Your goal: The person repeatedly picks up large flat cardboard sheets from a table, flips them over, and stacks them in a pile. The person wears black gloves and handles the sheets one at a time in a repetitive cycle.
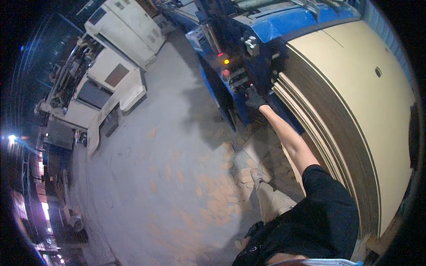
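My right hand (254,98), in a dark glove, reaches out with the bare forearm stretched forward. Its fingers point at a small red-lit button on the dark control panel (239,79) of a blue machine (284,27), seemingly touching it; nothing shows in its grasp. On the same panel are a red knob (226,72) and a glowing yellow lamp (226,61). Low in the view, my left hand (254,230) appears as a dark gloved shape close to my black shirt, its fingers too dark to make out.
A tall stack of large pale boards (350,75) stands beside my right arm. Oval tan offcuts (222,193) litter the grey floor (146,177) around my foot. A white machine (117,68) stands across the aisle at left. A blue panel (215,91) juts down beside the controls.
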A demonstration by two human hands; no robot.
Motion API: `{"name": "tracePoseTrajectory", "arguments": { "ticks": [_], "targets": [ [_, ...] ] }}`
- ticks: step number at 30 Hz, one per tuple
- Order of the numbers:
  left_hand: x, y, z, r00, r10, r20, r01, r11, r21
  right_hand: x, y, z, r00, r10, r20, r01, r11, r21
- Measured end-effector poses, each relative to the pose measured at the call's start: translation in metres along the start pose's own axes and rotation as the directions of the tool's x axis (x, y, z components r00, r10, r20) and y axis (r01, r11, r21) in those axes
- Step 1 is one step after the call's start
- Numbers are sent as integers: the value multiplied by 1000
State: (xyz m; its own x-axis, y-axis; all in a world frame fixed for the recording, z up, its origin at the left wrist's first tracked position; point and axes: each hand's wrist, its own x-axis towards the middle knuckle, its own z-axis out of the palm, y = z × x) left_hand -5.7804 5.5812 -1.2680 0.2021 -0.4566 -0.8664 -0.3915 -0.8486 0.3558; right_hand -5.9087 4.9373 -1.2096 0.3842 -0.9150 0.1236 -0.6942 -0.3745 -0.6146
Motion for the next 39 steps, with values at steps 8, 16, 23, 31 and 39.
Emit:
{"name": "tracePoseTrajectory", "arguments": {
  "ticks": [8,16,23,31,39],
  "targets": [
    [85,122,-116,1000,-11,-5,11,1000,-27,131,34,36,963,263,-51,-248,948,201],
    [101,138,-148,997,8,77,-11,999,35,130,55,46,948,300,-105,-283,948,146],
    [115,112,-174,979,116,170,-146,974,174,64,6,55,943,236,-236,-245,970,-8],
    [130,91,-201,874,224,431,-416,804,425,-327,-130,176,810,218,544,-258,966,-3],
    [101,138,-168,522,68,850,-843,195,502,-533,-176,185,689,444,572,-591,802,89]
  ]
}}
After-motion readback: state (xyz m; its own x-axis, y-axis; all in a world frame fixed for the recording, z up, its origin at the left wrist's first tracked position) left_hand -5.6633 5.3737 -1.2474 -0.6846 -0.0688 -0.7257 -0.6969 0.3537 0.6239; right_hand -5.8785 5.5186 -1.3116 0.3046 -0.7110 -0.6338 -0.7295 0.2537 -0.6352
